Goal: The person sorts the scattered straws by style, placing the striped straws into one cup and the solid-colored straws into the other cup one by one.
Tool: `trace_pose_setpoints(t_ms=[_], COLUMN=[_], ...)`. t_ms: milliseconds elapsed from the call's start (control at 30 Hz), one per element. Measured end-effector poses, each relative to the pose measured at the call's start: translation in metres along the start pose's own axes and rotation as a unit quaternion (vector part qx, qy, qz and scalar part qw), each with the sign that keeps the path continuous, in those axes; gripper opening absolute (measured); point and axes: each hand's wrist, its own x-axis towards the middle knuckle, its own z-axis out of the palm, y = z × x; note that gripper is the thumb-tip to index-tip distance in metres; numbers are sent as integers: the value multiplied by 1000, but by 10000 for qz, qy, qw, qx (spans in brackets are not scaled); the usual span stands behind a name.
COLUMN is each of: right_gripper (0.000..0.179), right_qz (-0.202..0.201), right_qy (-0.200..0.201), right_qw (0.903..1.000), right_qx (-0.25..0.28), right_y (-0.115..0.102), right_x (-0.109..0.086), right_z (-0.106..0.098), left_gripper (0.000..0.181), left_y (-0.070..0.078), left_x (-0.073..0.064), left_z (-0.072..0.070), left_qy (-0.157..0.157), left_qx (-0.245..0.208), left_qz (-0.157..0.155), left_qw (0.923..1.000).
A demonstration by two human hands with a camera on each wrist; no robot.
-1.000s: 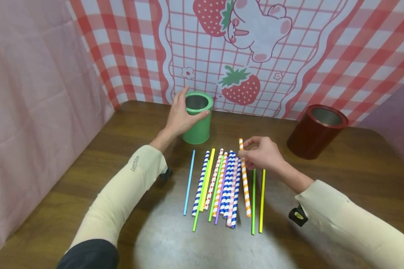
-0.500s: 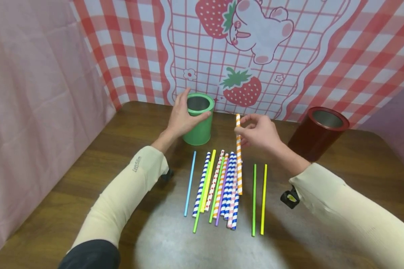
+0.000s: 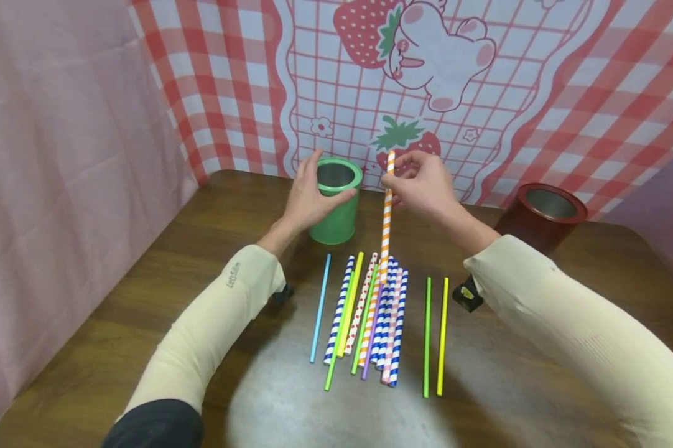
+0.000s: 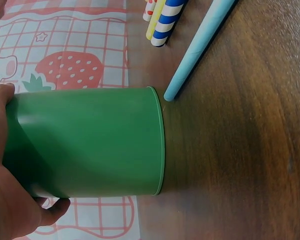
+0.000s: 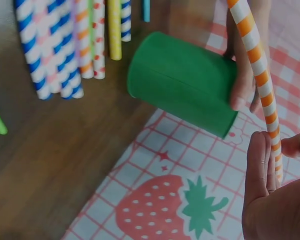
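A green can [image 3: 336, 223] stands on the wooden table, its open mouth facing up. My left hand [image 3: 310, 198] holds it near the rim, thumb on one side and fingers on the other, as the left wrist view of the can [image 4: 90, 142] also shows. My right hand [image 3: 426, 186] pinches an orange-and-white striped straw [image 3: 387, 218] near its upper end. The straw hangs nearly upright, to the right of the can and apart from it. In the right wrist view the straw [image 5: 261, 75] passes in front of my left hand [image 5: 245, 82].
Several striped, dotted and plain straws [image 3: 343, 323] lie side by side mid-table. A light blue straw [image 3: 320, 311] lies left of them, a green straw [image 3: 427, 336] and a yellow straw [image 3: 442, 336] to their right. A dark red can [image 3: 527, 218] stands back right, partly behind my right arm.
My right hand has lifted the orange-and-white straw off the table and carried it up and left, closer to the green can. My left hand has stayed at the can.
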Motion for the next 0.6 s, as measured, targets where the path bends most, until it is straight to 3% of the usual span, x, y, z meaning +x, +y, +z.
trace_pose_setpoints(t_ms=[300,600], right_gripper=[35,37], right_qz=[-89,-268], right_qy=[597,1621], right_qw=[9980,9864], right_qx=[209,-18], right_y=[-32,-43], right_x=[23,38], right_z=[1,-1], left_gripper=[103,102], left_y=[3,1], left_x=[1,-2], left_z=[1,2], left_qy=[20,54], left_qx=[40,14], left_qz=[8,11], left_qw=[10000,10000])
